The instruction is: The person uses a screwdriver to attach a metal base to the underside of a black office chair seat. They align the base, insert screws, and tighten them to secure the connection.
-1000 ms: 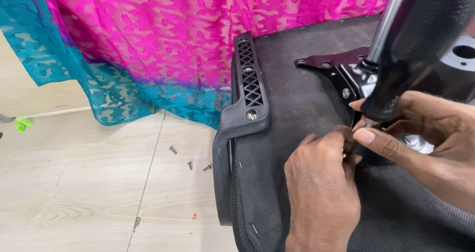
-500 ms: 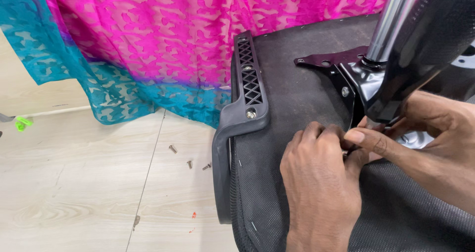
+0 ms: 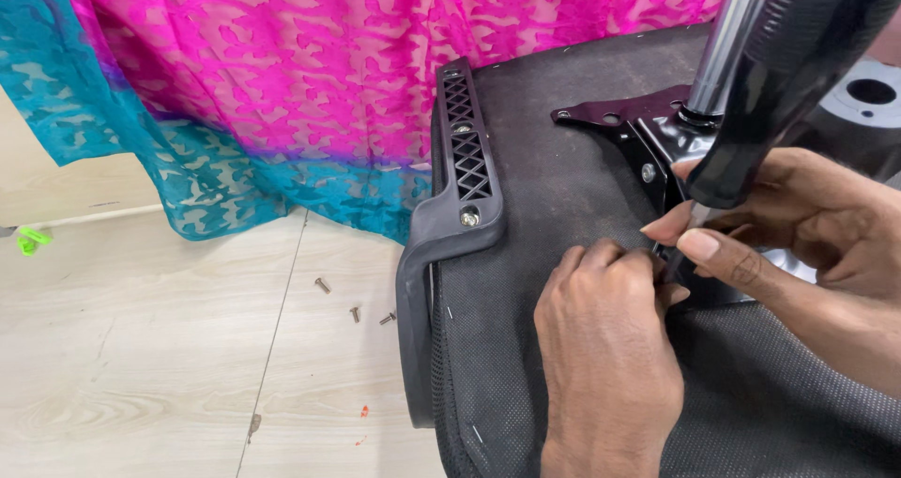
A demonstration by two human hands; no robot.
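1. Upturned office chair seat (image 3: 582, 187), black fabric underside facing up. The black metal mechanism plate (image 3: 648, 126) sits on it just beyond both hands, with the chrome gas-lift column (image 3: 727, 42) rising from it.
2. Left hand (image 3: 605, 347): fingers curled tight, tips pinched at the plate's near edge. What they pinch is hidden; cannot tell whether it is a screw or a tool tip.
3. Right hand (image 3: 779, 220): thumb and forefinger closed on a thin shaft below a black tool handle (image 3: 779, 84), directly beside the left fingertips.
4. Judged step: seating a fastener at the plate's near corner, left hand steadying, right hand guiding the driver.
5. Next move calls for the tip kept square on the fastener before any turning; slip risk is high on the fabric.
6. Left of the left hand: black plastic armrest bracket (image 3: 465, 173); farther out, loose screws (image 3: 355, 314) on the pale floor (image 3: 141, 365).
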